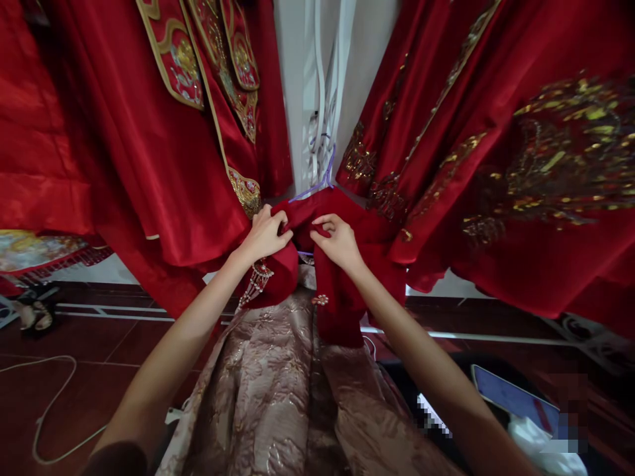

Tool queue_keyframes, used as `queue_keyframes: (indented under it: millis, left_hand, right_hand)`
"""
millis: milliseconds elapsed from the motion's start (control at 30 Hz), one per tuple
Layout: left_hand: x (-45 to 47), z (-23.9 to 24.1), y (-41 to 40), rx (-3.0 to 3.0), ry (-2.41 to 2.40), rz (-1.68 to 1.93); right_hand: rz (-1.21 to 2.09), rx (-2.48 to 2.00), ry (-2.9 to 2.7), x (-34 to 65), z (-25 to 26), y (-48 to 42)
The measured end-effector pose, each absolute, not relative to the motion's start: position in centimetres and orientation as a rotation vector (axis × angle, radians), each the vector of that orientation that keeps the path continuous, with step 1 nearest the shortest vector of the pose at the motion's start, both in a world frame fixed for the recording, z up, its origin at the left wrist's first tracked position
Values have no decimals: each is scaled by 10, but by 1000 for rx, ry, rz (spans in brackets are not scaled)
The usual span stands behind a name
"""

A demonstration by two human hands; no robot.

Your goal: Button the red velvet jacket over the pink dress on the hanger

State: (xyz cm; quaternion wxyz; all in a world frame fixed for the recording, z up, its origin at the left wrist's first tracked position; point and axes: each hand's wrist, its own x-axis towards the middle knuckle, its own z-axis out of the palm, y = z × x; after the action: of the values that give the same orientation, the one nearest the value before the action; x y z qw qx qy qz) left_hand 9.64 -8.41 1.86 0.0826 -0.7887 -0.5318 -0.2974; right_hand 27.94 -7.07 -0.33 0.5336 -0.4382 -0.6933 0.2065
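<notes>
A small red jacket (pixel 342 291) hangs on a purple hanger (pixel 317 185) in the middle, over a pink-gold brocade skirt (pixel 278 390). My left hand (pixel 265 233) pinches the left side of the jacket's collar. Facing it, my right hand (pixel 337 239) grips the right side of the collar, fingers curled into the red cloth. The two hands are a few centimetres apart at the neckline. A beaded tassel (pixel 255 281) dangles under my left wrist, and a small flower-shaped clasp (pixel 320 300) sits on the jacket front.
Red robes with gold embroidery hang at left (pixel 163 145) and right (pixel 520 165). White cables (pixel 322 79) run down the wall behind. On the dark red floor lie a white cord (pixel 49 403), sandals (pixel 34 316) at far left, and a tablet (pixel 513 398) at lower right.
</notes>
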Motion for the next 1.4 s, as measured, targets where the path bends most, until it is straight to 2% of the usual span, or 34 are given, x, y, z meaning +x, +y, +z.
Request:
queue_keyframes:
  millis: [133, 367, 467, 700, 900, 1033, 1400]
  left_hand:
    - [104, 15, -107, -2128, -1554, -1180]
    - [118, -18, -133, -2116, -1831, -1661]
    - [130, -20, -129, -2069, -1778, -1886]
    - [160, -18, -140, -2380, -1699, -1681]
    - [165, -49, -153, -2147, -1582, -2212]
    - [164, -54, -150, -1976, -1599, -2438]
    - [164, -52, -156, -2055, -1567, -2438]
  right_hand:
    - [645, -906, -1742, 298, -12, -77]
    - [343, -1042, -1641, 317, -32, -107]
    - [449, -1032, -1633, 308, -35, -110]
    - [760, -849, -1540, 277, -33, -113]
    - [1087, -632, -1393, 285, -44, -128]
    - [1077, -565, -1424, 288, -47, -133]
    - [882, -667, -1487, 290, -44, -139]
